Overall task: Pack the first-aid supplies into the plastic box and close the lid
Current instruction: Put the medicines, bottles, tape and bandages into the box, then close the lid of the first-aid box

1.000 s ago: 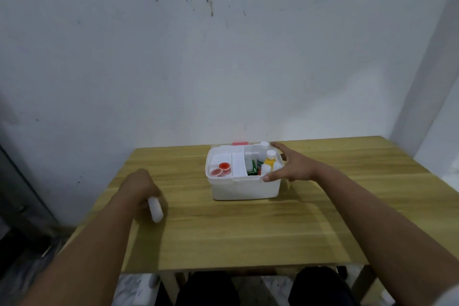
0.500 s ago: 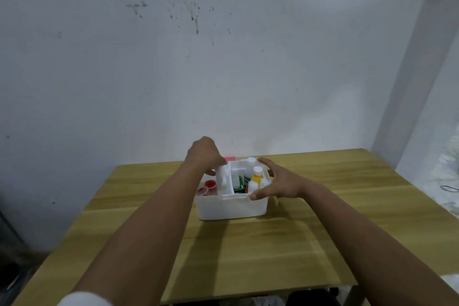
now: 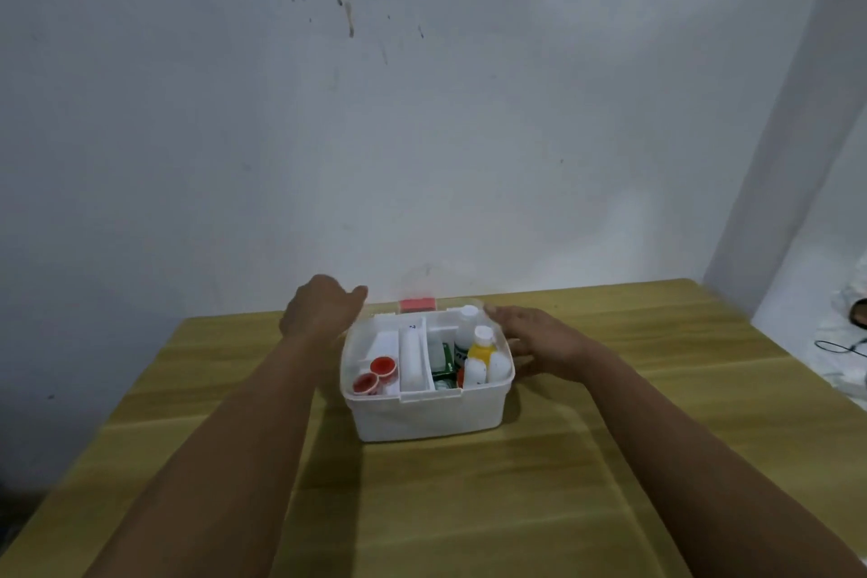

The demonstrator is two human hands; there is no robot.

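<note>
- The wooden slatted table (image 3: 469, 507) is bare along its near edge; nothing of the kit lies loose on it, so I judge the packing done and only the closing left.
- The white rectangular plastic box (image 3: 429, 413) stands at the middle of the table, between the two forearms.
- Inside, left of a divider, sit two small red-capped pots (image 3: 375, 373) and an upright white roll (image 3: 410, 357); to the right stand a yellow bottle with a white cap (image 3: 479, 350) and other white bottles, packed upright, probably so they fit under the lid.
- The right hand (image 3: 539, 340) lies flat against the box's right rim, fingers spread and loosely curved, seemingly to steady it.
- The left hand (image 3: 323, 310) is past the far-left corner, fingers curled; I cannot tell whether it grips anything.
- The clear plastic lid (image 3: 424, 279), faint against the wall, appears raised behind a red latch (image 3: 416, 304); the left hand is placed to swing it down.
</note>
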